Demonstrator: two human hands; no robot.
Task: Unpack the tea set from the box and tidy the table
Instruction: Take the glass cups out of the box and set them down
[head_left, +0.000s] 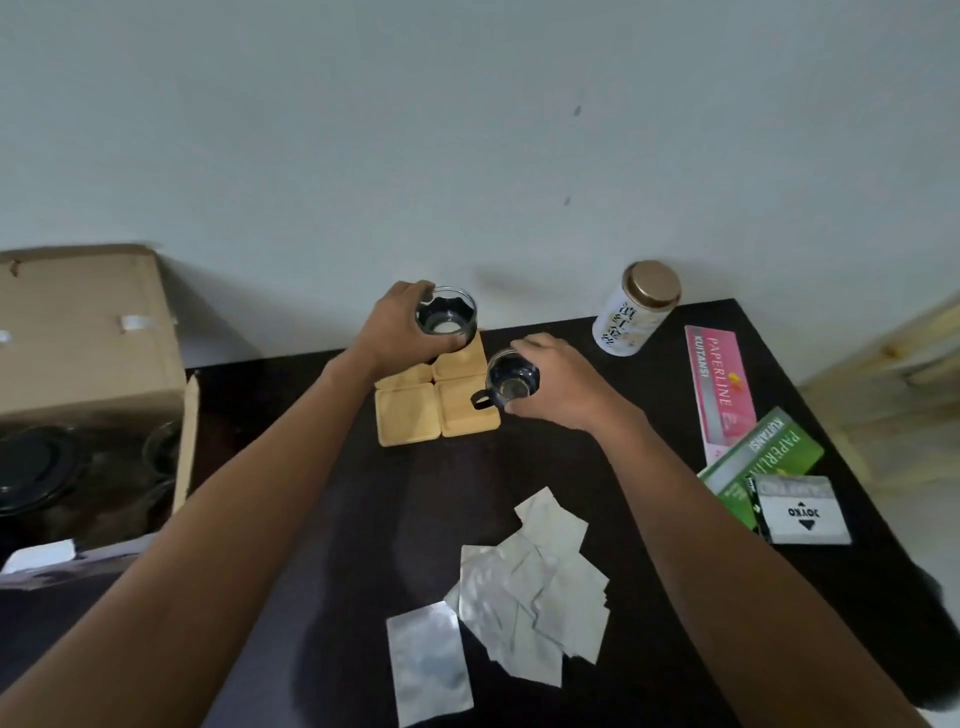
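Several square wooden coasters (408, 421) lie grouped on the dark table (363, 493). My left hand (397, 325) grips a glass cup (447, 317) over the far coasters. My right hand (558, 382) holds a second glass cup (509, 387) with a dark handle, tilted above the near right coaster. At the left stands the open cardboard box (88, 332), with dark glassware (36, 467) visible inside.
A white tea canister (634, 312) with a gold lid stands at the back right. A pink receipt book (719, 389), a green one (763, 457) and a small grey box (800, 512) lie along the right edge. Several silver foil pouches (524, 592) are scattered near me.
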